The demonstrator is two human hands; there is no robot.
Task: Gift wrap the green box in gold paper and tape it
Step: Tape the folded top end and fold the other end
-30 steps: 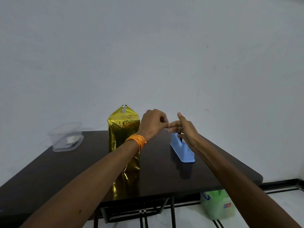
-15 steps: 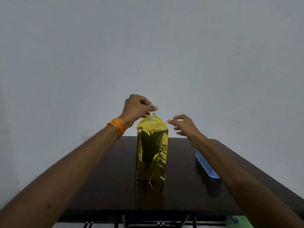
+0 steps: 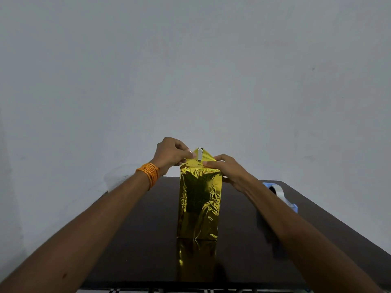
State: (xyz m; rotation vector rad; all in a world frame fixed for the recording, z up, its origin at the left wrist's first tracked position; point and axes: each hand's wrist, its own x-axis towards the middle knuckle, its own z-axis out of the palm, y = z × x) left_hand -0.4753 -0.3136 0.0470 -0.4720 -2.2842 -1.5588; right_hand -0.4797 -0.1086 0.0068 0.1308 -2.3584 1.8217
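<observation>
Two hands are up at the top of the wrapped box (image 3: 198,208), both busy. Left hand (image 3: 171,154): thumb and forefinger pinch the gold paper (image 3: 208,157) on the 9 o'clock slope of its peak, other fingers curled. I cannot tell whether a scrap of tape sits in the pinch. Right hand (image 3: 224,169): thumb pressed on the 3 o'clock shoulder of the fold, fingers wrapped round the far side, gripping the box top. Orange thread band (image 3: 150,173) on my left wrist.

Edges and room. Dark table (image 3: 135,240): far edge at 12 o'clock shows either side of the box, grey wall (image 3: 190,60) behind it. Near edge at 6 o'clock lies low in view, well apart from the box base. Right edge slants from 1 toward 4 o'clock. Bare top at 9 o'clock of the box, under my left forearm, and a stretch at 6 o'clock where the gloss mirrors the gold. At 3 o'clock the gap is narrower: the blue tape dispenser (image 3: 277,190) stands near the right edge, about 2 o'clock of the box and apart from it, my right forearm crossing in front of it.

Box: upright on its small end, middle of the table, gold on every face I can see. Paper crinkled and mirror-bright on the face toward me. Side folds rise to a point at the top. A pale strip of tape (image 3: 199,155) runs down from that point where the flaps meet.
</observation>
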